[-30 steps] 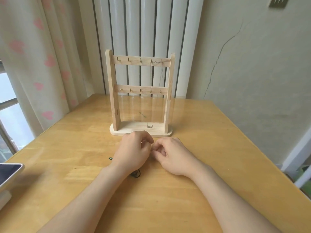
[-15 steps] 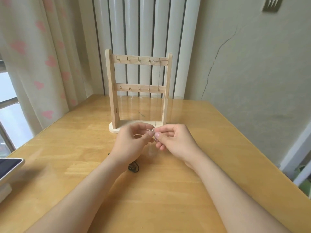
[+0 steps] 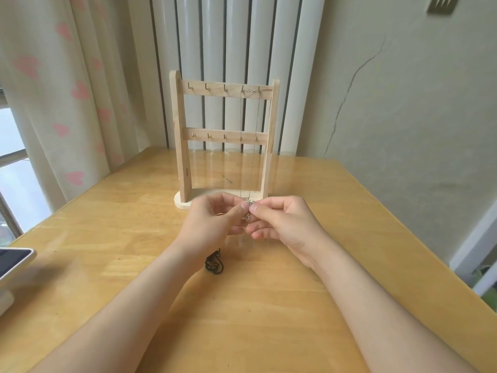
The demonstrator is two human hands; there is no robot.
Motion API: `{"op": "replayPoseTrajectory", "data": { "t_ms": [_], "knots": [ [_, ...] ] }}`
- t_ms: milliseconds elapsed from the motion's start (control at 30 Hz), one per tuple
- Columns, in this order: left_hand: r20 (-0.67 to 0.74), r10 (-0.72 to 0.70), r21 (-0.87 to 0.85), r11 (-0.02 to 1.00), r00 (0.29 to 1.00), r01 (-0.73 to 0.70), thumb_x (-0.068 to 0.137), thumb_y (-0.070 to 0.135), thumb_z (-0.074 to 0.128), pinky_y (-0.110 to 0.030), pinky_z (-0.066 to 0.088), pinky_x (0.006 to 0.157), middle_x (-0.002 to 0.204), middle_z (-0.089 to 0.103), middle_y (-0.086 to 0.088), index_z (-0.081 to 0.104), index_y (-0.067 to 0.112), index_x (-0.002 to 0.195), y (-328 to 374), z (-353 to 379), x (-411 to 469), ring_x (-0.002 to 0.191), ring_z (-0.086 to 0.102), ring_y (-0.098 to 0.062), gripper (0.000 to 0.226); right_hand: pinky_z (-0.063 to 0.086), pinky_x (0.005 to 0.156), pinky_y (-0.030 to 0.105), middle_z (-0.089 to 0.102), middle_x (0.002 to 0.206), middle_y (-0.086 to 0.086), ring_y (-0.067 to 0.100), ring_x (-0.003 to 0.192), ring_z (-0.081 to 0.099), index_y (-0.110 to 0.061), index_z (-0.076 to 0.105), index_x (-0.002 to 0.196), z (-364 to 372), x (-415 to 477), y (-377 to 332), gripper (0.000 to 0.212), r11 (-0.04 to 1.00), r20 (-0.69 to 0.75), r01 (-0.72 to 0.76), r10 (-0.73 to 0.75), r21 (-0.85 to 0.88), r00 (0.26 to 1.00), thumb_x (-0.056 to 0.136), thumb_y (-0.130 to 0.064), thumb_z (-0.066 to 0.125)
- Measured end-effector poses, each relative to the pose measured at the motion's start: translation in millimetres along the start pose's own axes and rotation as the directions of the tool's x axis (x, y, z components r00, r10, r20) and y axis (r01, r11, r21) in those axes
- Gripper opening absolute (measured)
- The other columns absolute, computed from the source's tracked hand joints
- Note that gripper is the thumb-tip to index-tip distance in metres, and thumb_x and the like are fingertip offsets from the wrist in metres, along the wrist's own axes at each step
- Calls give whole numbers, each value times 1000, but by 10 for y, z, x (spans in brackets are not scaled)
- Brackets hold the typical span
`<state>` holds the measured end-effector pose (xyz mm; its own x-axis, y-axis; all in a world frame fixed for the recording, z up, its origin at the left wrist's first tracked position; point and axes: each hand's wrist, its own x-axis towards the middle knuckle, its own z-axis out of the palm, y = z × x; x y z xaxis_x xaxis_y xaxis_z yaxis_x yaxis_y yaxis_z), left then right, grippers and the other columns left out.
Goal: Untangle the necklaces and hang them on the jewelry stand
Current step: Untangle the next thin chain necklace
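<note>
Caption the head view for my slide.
Left hand and right hand pinch a tangled silver chain necklace before a two-bar wooden jewelry stand holding one thin hanging chain.

Your counter (image 3: 269,305) is yellow wood w/ a smooth, glossy varnish. The stand (image 3: 183,146) is pale wood, matt, w/ small shiny metal hooks (image 3: 207,87). The chain (image 3: 255,135) hanging on it is thin silvery metal. The cord (image 3: 213,263) looks black, matt. Curtain (image 3: 67,90): soft cloth.
</note>
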<state>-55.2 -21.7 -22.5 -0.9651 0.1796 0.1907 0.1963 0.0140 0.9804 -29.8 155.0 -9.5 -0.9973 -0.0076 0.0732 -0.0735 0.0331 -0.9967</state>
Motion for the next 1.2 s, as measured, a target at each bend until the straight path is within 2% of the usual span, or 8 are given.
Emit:
{"op": "replayPoseTrajectory", "data": {
  "t_ms": [167,300,467,567,667,833,1000,1200],
  "knots": [
    [-1,48,82,995,999,-48,98,14,77,-37,67,84,95,81,-8,81,16,102,-5,7,-10,92,79,-25,6,63,63,32,73,82,13,22,71,75,3,75,102,-36,22,31,17,997,-70,48,-53,-65,996,103,-13,68],
    [39,55,106,993,998,-59,97,23,79,-39,66,84,90,81,-6,81,13,98,3,50,-41,92,78,-27,10,62,60,31,72,77,7,20,70,74,0,74,101,-26,22,47,17,986,-21,62,-66,-152,998,107,-11,61],
    [-30,107,223,970,994,-97,87,32,87,-45,66,74,80,80,-2,79,14,91,-25,-4,-15,77,78,-23,20,60,64,35,77,89,18,23,73,72,2,76,101,-6,12,8,19,992,-15,32,-35,-126,999,103,-11,62],
    [-55,158,376,918,986,-126,84,39,89,-30,56,57,70,77,3,76,18,82,-35,0,-20,60,69,-9,25,58,64,33,80,91,11,17,71,71,-5,79,97,-9,8,-5,11,987,-20,38,-41,-157,999,95,-13,72],
    [-27,203,469,868,979,-167,87,33,88,-15,45,53,64,74,8,73,18,80,-42,32,-42,51,64,-1,23,60,64,30,80,89,1,10,70,70,-11,81,93,-38,0,24,6,970,-27,62,-70,-234,997,93,-15,78],
    [-29,208,472,865,978,-171,92,25,84,-14,49,59,82,76,12,74,23,88,-58,45,-18,60,71,-4,11,58,60,25,75,82,5,9,69,70,-10,78,98,-75,50,62,9,959,-72,70,-93,-276,993,100,-16,72],
    [-28,196,455,876,980,-162,97,34,77,-25,51,62,79,76,11,75,25,88,-76,42,8,64,70,-5,13,57,56,26,69,77,3,12,68,70,-6,73,102,-84,72,89,13,947,-59,65,-88,-315,994,106,-14,63],
    [-19,91,359,930,996,-78,105,32,67,-26,54,61,80,77,0,75,21,91,-73,36,10,76,76,-18,19,61,62,33,72,81,7,15,70,71,-3,74,102,-69,80,91,21,964,-42,80,-93,-253,995,108,-16,59]
  ]
}}
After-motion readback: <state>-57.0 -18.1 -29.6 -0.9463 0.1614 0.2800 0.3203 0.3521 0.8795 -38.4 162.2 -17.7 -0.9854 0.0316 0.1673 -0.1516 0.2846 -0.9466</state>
